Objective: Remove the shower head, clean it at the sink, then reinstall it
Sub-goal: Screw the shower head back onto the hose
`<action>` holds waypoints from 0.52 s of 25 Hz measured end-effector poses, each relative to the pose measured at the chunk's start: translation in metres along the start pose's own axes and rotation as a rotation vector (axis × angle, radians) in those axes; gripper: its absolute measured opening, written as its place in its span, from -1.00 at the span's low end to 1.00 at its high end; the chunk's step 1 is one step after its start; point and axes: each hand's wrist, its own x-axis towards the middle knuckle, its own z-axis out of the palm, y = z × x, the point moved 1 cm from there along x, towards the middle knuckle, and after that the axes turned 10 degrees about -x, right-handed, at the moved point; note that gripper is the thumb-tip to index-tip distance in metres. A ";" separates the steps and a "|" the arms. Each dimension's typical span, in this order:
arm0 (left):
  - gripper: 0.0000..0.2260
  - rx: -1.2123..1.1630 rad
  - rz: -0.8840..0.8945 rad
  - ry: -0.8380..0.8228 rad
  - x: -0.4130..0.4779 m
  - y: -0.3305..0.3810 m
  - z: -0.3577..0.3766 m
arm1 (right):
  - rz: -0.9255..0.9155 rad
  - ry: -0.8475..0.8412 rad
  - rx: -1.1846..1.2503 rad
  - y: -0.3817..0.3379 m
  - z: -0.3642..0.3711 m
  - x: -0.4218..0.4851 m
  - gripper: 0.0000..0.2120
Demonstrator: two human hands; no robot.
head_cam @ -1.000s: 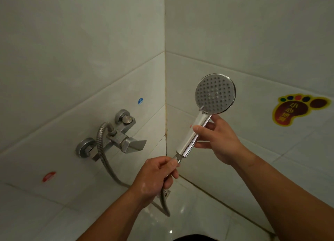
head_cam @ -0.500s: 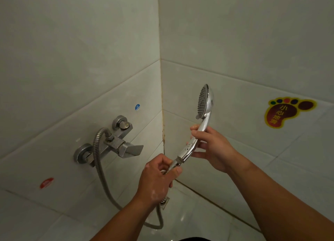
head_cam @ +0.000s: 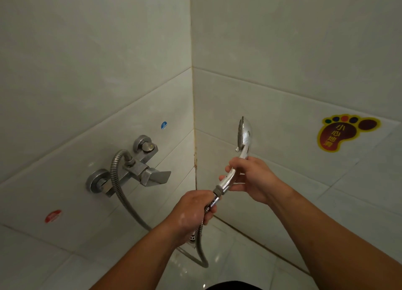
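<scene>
On the left wall of the tiled corner, a round red sticker [head_cam: 52,216] sits low on the tiles, with the chrome mixer tap [head_cam: 139,168] mounted above and to its right and a small blue sticker [head_cam: 164,125] higher up. A ribbed metal hose [head_cam: 121,194] arcs out of the tap's top, drops along the wall, loops over the floor and rises into the left hand [head_cam: 192,213]. That hand's grip is closed around the hose's end fitting, just below the handle's threaded nut [head_cam: 218,190]. Whether the fitting is joined to the nut or parted from it cannot be told. The shower head [head_cam: 244,135] stands upright in front of the corner, turned edge-on with its spray face toward the left wall. The right hand [head_cam: 252,178] grips the chrome handle, fingers wrapped around its middle. On the right wall, a yellow-edged footprint sticker [head_cam: 343,133] with Chinese characters sits well apart from the hands.
</scene>
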 end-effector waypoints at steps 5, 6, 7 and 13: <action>-0.70 -0.261 -0.118 -0.120 -0.004 -0.008 -0.003 | -0.093 -0.099 0.098 0.009 -0.009 0.001 -0.70; -0.70 -0.275 -0.136 -0.147 -0.005 -0.007 -0.004 | -0.102 -0.140 0.127 0.011 -0.010 0.002 -0.65; -0.70 -0.266 -0.142 -0.174 -0.005 -0.008 -0.007 | -0.103 -0.174 0.151 0.014 -0.011 0.002 -0.60; -0.75 -0.051 -0.072 -0.242 -0.006 -0.006 -0.010 | -0.165 -0.281 0.333 0.016 -0.006 0.002 -0.48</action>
